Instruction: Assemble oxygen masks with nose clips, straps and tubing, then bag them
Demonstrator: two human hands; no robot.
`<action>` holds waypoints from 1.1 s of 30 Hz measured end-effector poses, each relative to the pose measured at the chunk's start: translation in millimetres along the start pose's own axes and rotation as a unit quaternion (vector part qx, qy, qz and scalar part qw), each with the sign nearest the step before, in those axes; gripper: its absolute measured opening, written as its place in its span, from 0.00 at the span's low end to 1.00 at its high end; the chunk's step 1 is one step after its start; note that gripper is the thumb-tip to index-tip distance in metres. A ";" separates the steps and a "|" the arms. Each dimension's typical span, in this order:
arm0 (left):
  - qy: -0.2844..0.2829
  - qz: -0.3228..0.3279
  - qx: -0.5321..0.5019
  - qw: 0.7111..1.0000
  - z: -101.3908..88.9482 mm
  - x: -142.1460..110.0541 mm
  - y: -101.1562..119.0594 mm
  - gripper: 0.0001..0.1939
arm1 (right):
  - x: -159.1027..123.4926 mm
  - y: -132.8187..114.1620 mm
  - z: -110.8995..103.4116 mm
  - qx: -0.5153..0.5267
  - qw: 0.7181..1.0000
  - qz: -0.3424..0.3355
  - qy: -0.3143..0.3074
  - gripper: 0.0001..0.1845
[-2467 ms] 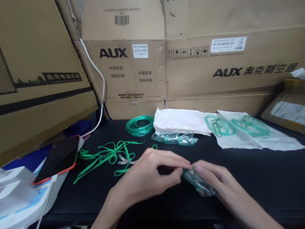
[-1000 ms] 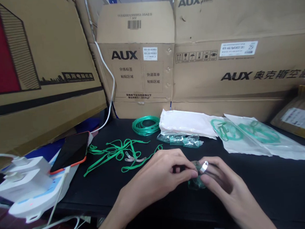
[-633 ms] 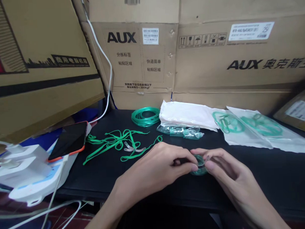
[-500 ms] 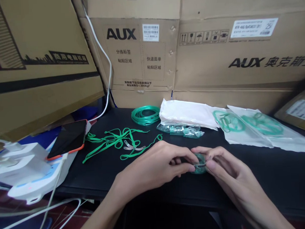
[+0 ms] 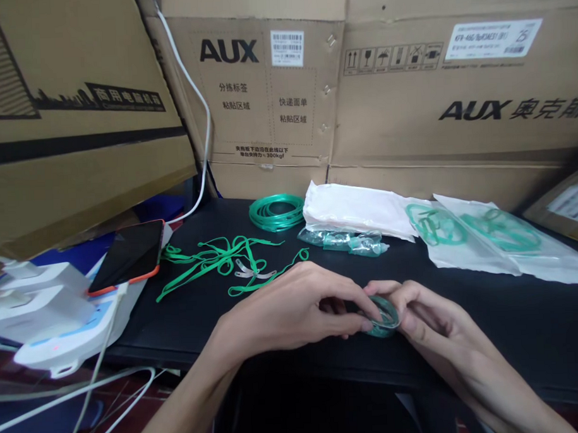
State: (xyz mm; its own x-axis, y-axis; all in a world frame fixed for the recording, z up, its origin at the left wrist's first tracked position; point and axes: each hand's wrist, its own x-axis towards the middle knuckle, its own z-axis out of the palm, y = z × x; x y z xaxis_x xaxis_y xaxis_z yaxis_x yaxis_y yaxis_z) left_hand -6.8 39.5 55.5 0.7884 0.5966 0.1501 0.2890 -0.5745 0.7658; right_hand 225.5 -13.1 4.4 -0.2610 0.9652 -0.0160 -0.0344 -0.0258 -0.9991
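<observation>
My left hand pinches the near left edge of a small, translucent green oxygen mask. Thumb and index finger meet at its rim. On the opposite side, my right hand grips the same mask with fingers and thumb. A thin pale strip lies across the mask between the hands; part of it is hidden by fingers. Beyond my left hand, flat green elastic straps lie tangled on the black tabletop. Curved metal nose strips rest among the straps.
Behind are a coil of green tubing, a white pouch, bagged green masks and packed tubing. A phone rests near a white power strip with cables at left. Large cardboard boxes stand behind.
The mask has tilted so that more of its round rim shows, and it has shifted slightly right. Both hands keep hold of it. The camera view has shifted a little.
</observation>
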 end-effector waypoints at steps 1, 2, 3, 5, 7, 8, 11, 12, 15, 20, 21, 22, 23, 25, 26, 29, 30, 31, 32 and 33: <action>-0.002 0.004 0.005 1.000 -0.4 0.1 0.0 0.07 | 0.0 -0.4 0.1 -0.001 1.000 0.001 -0.001 0.14; -0.004 0.006 0.009 1.000 -0.8 0.2 -0.2 0.07 | 0.1 -0.8 0.2 -0.004 1.000 0.000 0.001 0.15; -0.006 0.007 0.011 1.000 -1.2 0.2 -0.4 0.07 | 0.2 -1.1 0.3 -0.009 1.000 -0.003 0.007 0.15; -0.005 0.007 0.016 1.000 -1.6 -0.2 -0.5 0.08 | 0.8 -1.0 0.3 -0.025 0.999 -0.013 0.024 0.15; -0.003 0.002 0.008 1.000 -1.2 -0.8 0.4 0.11 | 1.6 -0.2 0.3 -0.049 0.997 -0.033 0.038 0.15; -0.001 -0.004 0.000 1.000 -0.6 -0.9 1.1 0.11 | 2.1 0.4 0.4 -0.063 0.996 -0.043 0.042 0.15; 0.012 -0.021 -0.014 1.000 1.7 -0.3 2.9 0.12 | 3.7 1.6 2.0 -0.101 0.992 -0.063 0.049 0.16; 0.018 -0.022 -0.010 1.000 2.4 0.3 2.8 0.11 | 4.3 1.7 3.0 -0.108 0.990 -0.068 0.054 0.16; 0.029 -0.010 0.012 0.999 3.9 2.3 0.5 0.07 | 5.7 1.2 7.0 -0.119 0.986 -0.091 0.071 0.15; 0.033 0.002 0.025 0.999 5.1 3.0 -5.4 0.06 | 5.5 -0.1 11.5 -0.125 0.982 -0.116 0.087 0.13; 0.034 0.005 0.024 0.999 5.5 2.8 -6.1 0.06 | 5.2 0.1 12.0 -0.125 0.981 -0.118 0.090 0.13; 0.035 0.008 0.023 0.999 5.9 2.7 -6.6 0.06 | 5.1 0.6 12.4 -0.125 0.981 -0.119 0.094 0.13; 0.036 0.011 0.020 0.999 6.1 2.9 -6.7 0.05 | 5.3 1.6 12.8 -0.122 0.981 -0.118 0.097 0.13; 0.036 0.014 0.020 0.999 5.9 4.3 -6.1 0.05 | 6.3 4.5 13.3 -0.101 0.982 -0.117 0.109 0.11; 0.037 0.014 0.021 0.999 5.4 5.7 -5.1 0.05 | 7.2 6.2 13.2 -0.084 0.983 -0.116 0.117 0.11; 0.066 0.003 0.028 0.997 3.6 12.2 -0.3 0.06 | 10.4 10.4 11.5 -0.039 0.984 -0.114 0.130 0.10; 0.081 -0.006 0.023 0.996 3.6 14.4 1.5 0.07 | 11.3 10.9 10.4 -0.034 0.985 -0.107 0.127 0.11; 0.095 -0.016 0.012 0.995 4.4 16.1 3.0 0.07 | 12.0 11.1 9.3 -0.033 0.988 -0.094 0.120 0.15; 0.108 -0.027 -0.002 0.994 6.1 17.0 4.0 0.08 | 12.5 11.0 8.1 -0.034 0.991 -0.076 0.109 0.19; 0.117 -0.037 -0.018 0.992 8.8 16.8 4.3 0.07 | 12.7 10.9 7.2 -0.036 0.993 -0.057 0.096 0.23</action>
State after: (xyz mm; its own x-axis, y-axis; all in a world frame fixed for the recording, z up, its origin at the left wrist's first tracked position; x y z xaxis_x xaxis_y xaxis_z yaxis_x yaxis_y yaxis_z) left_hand 12.6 42.1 55.8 0.6164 0.7529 0.2307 0.3188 -0.5065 0.8011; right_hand 214.9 -3.0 -6.3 -0.0696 0.9928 0.0972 0.0176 0.0986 -0.9950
